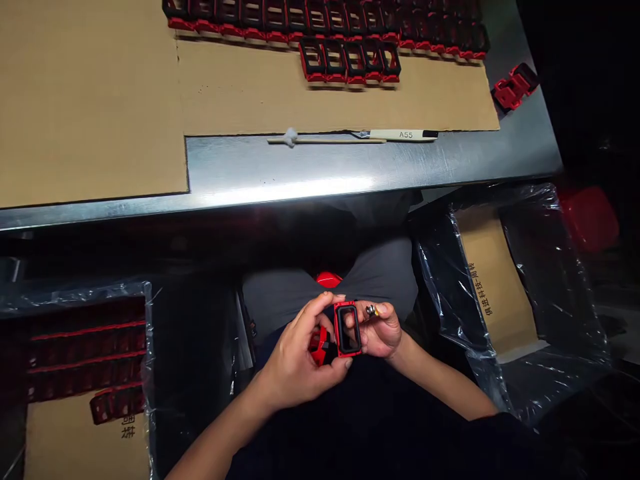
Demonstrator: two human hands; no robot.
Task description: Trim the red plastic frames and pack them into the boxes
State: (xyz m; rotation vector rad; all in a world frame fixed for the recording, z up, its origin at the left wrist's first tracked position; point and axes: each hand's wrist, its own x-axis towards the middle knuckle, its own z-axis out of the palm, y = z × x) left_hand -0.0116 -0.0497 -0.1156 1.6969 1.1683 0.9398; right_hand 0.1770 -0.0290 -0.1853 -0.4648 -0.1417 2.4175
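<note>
Head view, left hand (300, 357): fingers curled around a red-and-black frame (340, 333), gripping its edges, probably to leave its window unobstructed.
Right hand (384, 333): fingers pinching a small metal part (371, 310) just beside the frame, likely for control.
Worktop (300, 177): brush (405, 135) and stick (330, 141) lie within apparent easy reach.
Cardboard (240, 100): rows of frames (323, 31) stand on it, perhaps against scratches.

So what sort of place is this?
Probably a factory workstation: a shiny metal table, rows of matching red-and-black rectangular frames on brown cardboard, and bins lined with clear plastic.
</note>
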